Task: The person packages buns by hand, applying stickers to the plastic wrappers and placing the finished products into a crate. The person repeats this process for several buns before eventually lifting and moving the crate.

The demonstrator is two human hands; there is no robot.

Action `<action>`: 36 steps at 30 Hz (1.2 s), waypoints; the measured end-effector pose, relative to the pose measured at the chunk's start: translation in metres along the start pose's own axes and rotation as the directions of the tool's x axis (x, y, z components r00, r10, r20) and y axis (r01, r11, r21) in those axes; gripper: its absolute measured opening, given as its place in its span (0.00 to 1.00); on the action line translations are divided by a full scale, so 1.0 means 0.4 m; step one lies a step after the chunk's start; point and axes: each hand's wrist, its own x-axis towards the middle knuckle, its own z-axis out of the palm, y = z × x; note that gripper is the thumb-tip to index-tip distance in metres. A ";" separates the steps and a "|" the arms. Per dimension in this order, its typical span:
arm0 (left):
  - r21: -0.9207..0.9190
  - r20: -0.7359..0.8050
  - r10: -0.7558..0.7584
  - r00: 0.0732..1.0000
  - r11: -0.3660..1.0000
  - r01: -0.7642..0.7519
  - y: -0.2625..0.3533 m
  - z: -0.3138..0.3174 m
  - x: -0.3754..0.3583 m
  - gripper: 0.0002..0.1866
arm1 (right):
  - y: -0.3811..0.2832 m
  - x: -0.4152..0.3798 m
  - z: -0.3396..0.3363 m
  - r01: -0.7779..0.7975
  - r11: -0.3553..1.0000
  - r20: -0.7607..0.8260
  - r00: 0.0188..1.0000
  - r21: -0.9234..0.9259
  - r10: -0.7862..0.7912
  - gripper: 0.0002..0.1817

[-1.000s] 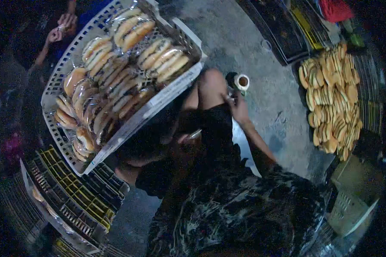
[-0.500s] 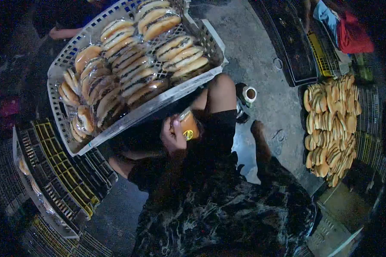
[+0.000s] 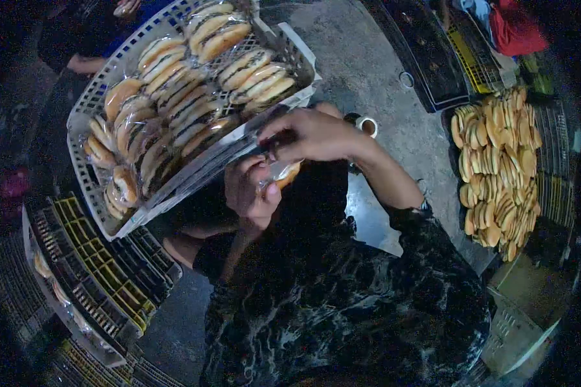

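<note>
My left hand [image 3: 250, 193] is closed around a bread bun [image 3: 292, 174] in a clear plastic bag, held low over my lap. Bent over from the right, my right hand [image 3: 316, 134] has its fingers pinched at the bag's upper end, close against the left fingertips. The fingertips partly hide the bag's end. Just beyond both hands tilts a white plastic crate [image 3: 73, 138], filled with rows of bagged, dark-filled buns [image 3: 190, 103].
Stacked unwrapped buns [image 3: 497, 168] stand at the right. A cup with dark liquid [image 3: 368, 127] is on the floor by my knee. Black and yellow crates [image 3: 100, 258] lie at lower left. Another person's arm [image 3: 87, 64] shows at upper left.
My right hand has come up from beside my right leg to the bag in my left hand. The bagged bun is turned, and the yellow print on it no longer shows.
</note>
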 end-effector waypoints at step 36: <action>-0.805 0.319 -0.650 0.689 0.198 0.559 -0.201 0.039 0.331 0.27 | -0.021 0.210 -0.135 0.276 0.926 -0.627 0.681 -0.258 -0.378 0.19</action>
